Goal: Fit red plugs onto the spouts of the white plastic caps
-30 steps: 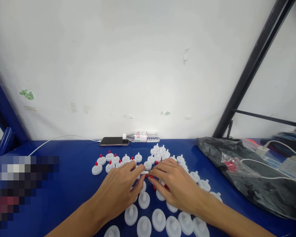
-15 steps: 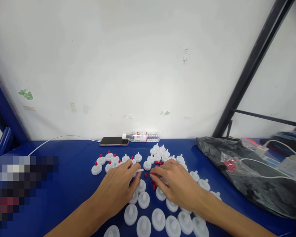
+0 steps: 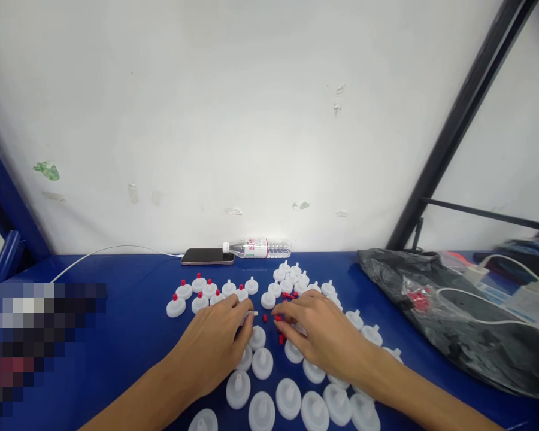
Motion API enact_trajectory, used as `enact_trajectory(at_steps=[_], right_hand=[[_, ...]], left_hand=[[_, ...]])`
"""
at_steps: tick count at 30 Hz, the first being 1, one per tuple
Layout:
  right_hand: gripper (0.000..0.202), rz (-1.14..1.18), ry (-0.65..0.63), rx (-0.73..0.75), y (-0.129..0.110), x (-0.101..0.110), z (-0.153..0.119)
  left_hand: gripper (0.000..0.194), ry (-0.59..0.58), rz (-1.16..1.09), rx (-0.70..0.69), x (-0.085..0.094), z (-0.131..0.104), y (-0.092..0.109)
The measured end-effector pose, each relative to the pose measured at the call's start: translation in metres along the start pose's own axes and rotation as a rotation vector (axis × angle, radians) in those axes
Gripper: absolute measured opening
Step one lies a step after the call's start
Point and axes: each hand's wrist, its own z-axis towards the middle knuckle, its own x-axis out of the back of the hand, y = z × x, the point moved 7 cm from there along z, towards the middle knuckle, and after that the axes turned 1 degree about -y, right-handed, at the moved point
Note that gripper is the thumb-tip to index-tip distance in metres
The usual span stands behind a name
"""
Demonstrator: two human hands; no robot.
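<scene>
The left hand [image 3: 214, 336] has drawn away, fingers pinching a round white plastic spouted lid [image 3: 254, 313]; the right hand [image 3: 317, 326] curls loosely at small red plastic caps [image 3: 281, 339], hold unclear. Seven far-left lids [image 3: 175, 307] are capped; near ones [image 3: 289, 398] are bare.

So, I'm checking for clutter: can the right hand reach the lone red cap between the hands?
Probably yes: the red cap lies close to the right hand's fingertips, with nothing visible between them.
</scene>
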Motion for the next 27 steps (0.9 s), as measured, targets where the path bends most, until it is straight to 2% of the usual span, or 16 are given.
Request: enact_trajectory(at_steps=[27], right_hand=[[0.021, 0.021, -0.038, 0.031, -0.0013, -0.0020, 0.0018]], left_hand=[[0.034, -0.059, 0.052, -0.038, -0.0022, -0.0003, 0.0037]])
